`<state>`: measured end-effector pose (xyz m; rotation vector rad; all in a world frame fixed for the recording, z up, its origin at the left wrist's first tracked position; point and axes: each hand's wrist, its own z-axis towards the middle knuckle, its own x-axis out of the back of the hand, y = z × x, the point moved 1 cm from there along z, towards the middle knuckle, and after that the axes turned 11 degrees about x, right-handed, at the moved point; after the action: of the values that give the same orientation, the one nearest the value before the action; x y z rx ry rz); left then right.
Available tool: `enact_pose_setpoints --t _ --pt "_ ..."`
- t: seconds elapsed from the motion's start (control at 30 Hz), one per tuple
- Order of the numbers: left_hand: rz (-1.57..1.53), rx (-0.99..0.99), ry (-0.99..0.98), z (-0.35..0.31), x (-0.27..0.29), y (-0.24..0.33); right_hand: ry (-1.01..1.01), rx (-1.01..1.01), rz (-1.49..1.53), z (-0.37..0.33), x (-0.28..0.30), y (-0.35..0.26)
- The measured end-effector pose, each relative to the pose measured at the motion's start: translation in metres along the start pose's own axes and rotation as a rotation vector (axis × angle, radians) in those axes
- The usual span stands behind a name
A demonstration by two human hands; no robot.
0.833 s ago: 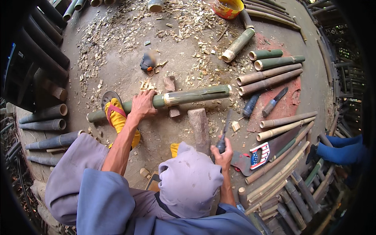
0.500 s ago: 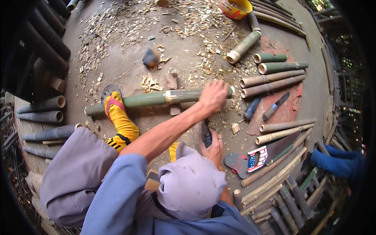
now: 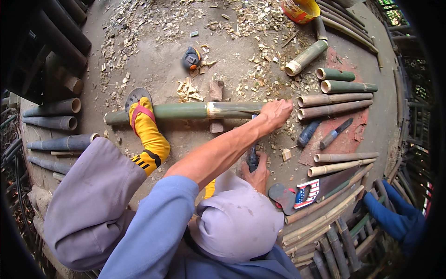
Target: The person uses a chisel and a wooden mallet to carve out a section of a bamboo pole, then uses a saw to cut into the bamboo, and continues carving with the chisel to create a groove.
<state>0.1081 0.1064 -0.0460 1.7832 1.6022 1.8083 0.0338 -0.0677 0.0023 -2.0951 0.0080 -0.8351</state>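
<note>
A green bamboo pole (image 3: 179, 111) lies crosswise, with a pale ring and scraped stretch right of its middle. My left hand (image 3: 277, 114) is closed round its right end. A foot in a yellow sock (image 3: 151, 132) and sandal presses on its left part. Beneath the pole, a wooden block (image 3: 216, 90) shows on both sides. My right hand (image 3: 258, 174), below the pole, grips a black-handled knife (image 3: 252, 159). Its narrow blade points up toward the pole, partly hidden behind my left forearm. My bent right knee covers part of my right arm.
Cut bamboo lengths (image 3: 334, 104) lie right, near another knife (image 3: 335, 134) and a dark-handled tool (image 3: 307, 134) by a red mat. A handsaw (image 3: 307, 193) lies lower right. Wood chips, a tape measure (image 3: 191, 58) and a bucket (image 3: 301, 10) are beyond. Another person's blue-clad legs (image 3: 395, 209) show right.
The view has shifted, moving the scene rightward. My left hand has slid along the pole toward its right end. My right hand still grips the knife below it.
</note>
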Motion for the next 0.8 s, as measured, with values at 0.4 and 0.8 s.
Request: enact_pose_setpoints --t 0.4,0.8 --pt "0.038 0.176 -0.108 -0.008 0.019 0.024 -0.066 0.184 0.287 0.035 -0.026 -0.008" --pt "0.047 0.258 -0.12 -0.009 0.02 0.029 -0.348 -0.227 1.041 0.024 -0.036 -0.002"
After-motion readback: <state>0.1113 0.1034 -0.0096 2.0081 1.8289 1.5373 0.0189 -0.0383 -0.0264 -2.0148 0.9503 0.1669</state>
